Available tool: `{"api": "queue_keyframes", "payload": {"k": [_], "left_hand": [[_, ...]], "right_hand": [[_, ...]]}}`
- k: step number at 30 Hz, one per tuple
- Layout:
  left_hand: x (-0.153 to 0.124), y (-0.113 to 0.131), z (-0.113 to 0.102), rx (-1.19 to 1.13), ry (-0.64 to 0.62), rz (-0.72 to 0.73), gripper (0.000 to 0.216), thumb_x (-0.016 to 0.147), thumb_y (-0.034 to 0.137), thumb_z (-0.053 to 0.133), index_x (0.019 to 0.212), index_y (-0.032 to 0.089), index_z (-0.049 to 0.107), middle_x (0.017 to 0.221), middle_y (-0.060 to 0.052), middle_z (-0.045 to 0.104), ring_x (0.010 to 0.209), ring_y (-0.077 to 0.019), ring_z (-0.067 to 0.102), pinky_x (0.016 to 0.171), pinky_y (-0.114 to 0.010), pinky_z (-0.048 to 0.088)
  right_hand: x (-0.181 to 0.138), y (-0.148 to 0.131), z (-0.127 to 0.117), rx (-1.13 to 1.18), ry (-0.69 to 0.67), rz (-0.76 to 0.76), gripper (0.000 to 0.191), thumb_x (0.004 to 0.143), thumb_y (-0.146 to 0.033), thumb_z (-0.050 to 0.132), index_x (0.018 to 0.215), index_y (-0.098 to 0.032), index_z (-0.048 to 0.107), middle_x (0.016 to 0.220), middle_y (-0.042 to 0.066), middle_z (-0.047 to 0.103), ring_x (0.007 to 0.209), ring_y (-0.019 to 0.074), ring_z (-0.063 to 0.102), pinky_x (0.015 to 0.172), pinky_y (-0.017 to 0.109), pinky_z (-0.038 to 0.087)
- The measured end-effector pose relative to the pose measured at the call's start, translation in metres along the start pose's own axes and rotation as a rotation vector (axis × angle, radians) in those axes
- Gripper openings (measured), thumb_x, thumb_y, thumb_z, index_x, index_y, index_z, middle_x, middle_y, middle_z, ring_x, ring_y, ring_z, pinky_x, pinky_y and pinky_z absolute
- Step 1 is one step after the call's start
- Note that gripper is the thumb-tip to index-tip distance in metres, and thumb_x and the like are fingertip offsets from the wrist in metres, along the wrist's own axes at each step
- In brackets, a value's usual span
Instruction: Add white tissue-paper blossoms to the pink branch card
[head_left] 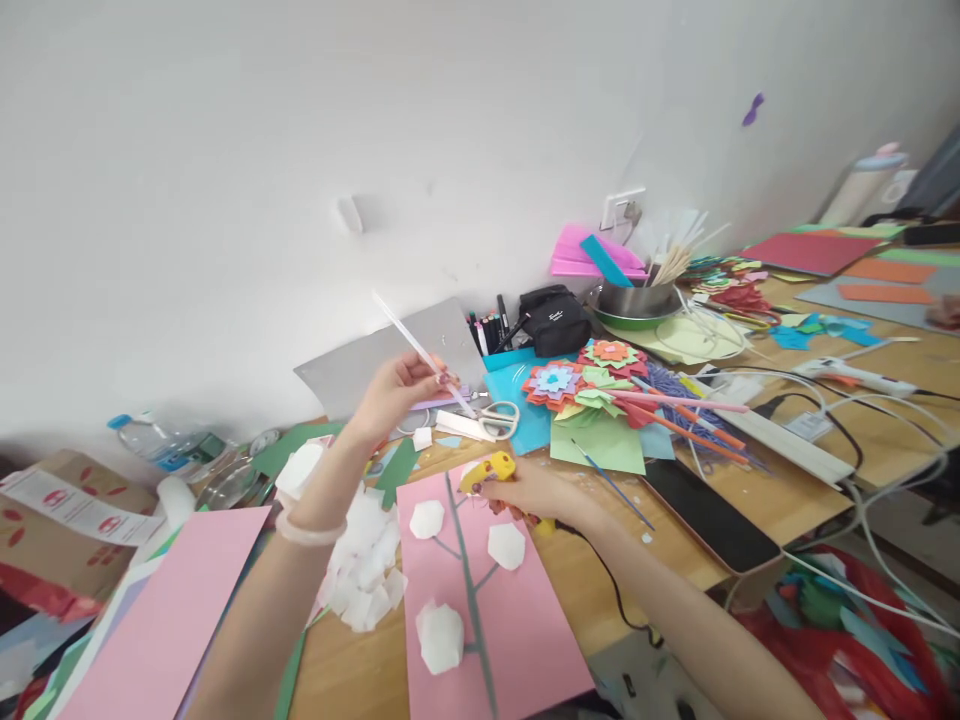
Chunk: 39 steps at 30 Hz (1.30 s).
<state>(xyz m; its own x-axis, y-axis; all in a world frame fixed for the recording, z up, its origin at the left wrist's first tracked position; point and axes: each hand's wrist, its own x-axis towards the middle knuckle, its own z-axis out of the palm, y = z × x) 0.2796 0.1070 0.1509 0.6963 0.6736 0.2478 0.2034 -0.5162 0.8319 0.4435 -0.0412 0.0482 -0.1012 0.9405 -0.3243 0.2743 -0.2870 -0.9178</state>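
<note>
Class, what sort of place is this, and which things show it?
Probably a craft workspace: on the wooden table lie layered paper flowers, a pile of white paper pieces and a pink sheet bearing white paper shapes.

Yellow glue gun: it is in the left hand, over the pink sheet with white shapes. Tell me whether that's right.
Wrong side: the head view shows the yellow glue gun in the right hand, over the pink sheet with white shapes. The left hand holds a pale stick.
</note>
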Motion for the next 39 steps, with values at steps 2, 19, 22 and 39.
{"api": "queue_keyframes", "payload": {"k": [2,19,22,39], "left_hand": [[-0.029,0.011,0.020,-0.156,-0.069,0.000,0.035,0.082,0.045,0.070,0.097,0.015,0.059,0.093,-0.010,0.074,0.086,-0.0204,0.073,0.082,-0.036,0.060],[-0.074,0.049,0.036,0.629,-0.151,0.328,0.018,0.089,0.016,0.051,0.072,0.021,0.048,0.066,0.003,0.054,0.059,-0.0120,0.047,0.056,-0.027,0.035],[-0.072,0.041,0.029,0.503,-0.103,0.290,0.017,0.090,0.023,0.055,0.075,0.021,0.047,0.069,0.003,0.056,0.062,-0.0122,0.051,0.060,-0.026,0.038],[-0.073,0.033,0.040,0.573,-0.090,0.359,0.016,0.089,0.015,0.052,0.073,0.021,0.051,0.069,0.002,0.059,0.062,-0.0127,0.052,0.059,-0.026,0.036]], "right_hand": [[0.003,-0.011,0.005,-0.077,-0.013,-0.001,0.017,0.080,-0.034,0.066,0.078,-0.018,0.063,0.064,-0.003,0.062,0.044,0.0059,0.049,0.036,0.015,0.037],[0.009,-0.023,0.039,-0.383,-0.061,0.012,0.025,0.082,-0.041,0.062,0.073,-0.017,0.060,0.067,0.002,0.065,0.045,0.0080,0.053,0.036,0.018,0.038],[0.010,-0.024,0.036,-0.348,-0.074,0.013,0.025,0.083,-0.041,0.059,0.080,-0.016,0.062,0.070,0.002,0.065,0.046,0.0081,0.054,0.037,0.018,0.041],[-0.004,-0.059,0.037,-0.416,-0.037,0.047,0.028,0.085,-0.036,0.060,0.064,-0.017,0.057,0.055,-0.001,0.058,0.041,0.0069,0.048,0.039,0.018,0.038]]}}
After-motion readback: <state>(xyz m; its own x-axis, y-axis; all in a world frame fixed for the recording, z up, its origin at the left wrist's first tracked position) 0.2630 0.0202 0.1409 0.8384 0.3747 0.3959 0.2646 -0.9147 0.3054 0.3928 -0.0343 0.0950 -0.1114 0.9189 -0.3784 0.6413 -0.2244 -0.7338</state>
